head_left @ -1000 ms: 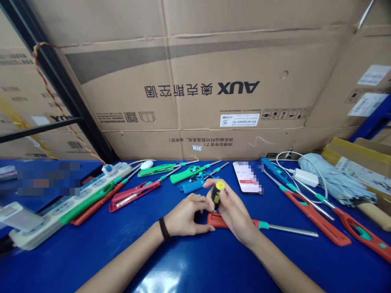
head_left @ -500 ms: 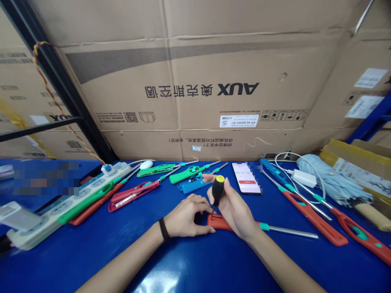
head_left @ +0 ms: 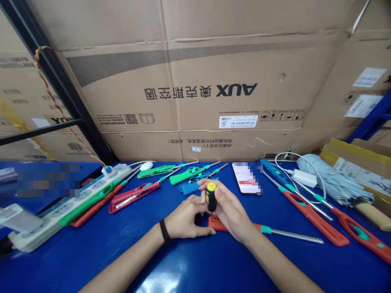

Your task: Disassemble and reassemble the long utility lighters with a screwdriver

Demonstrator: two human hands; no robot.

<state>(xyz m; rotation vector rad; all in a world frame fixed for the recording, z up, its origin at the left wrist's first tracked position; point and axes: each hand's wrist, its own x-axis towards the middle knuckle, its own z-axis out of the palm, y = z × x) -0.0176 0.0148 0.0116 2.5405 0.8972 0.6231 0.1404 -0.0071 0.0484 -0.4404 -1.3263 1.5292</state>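
My right hand (head_left: 230,211) pinches a small screwdriver (head_left: 211,197) with a black and yellow handle, its tip pointing down. The tip is hidden among my fingers, close to a red-orange utility lighter (head_left: 218,224) lying on the table. My left hand (head_left: 186,216) curls over the lighter's end and holds it. A teal collar and a long metal nozzle (head_left: 296,235) stretch right from the lighter's body. A dark bracelet (head_left: 164,230) circles my left wrist.
Several disassembled lighters in green, red and blue lie around my hands on the blue table (head_left: 214,264). A power strip (head_left: 61,213) runs along the left, with a phone (head_left: 244,178), charger (head_left: 304,178) and folded umbrella (head_left: 332,179) beyond. Cardboard boxes (head_left: 195,81) stand behind.
The screwdriver handle has shifted left and down, and my right hand has moved with it. My left hand and the lighter stay nearly in place.
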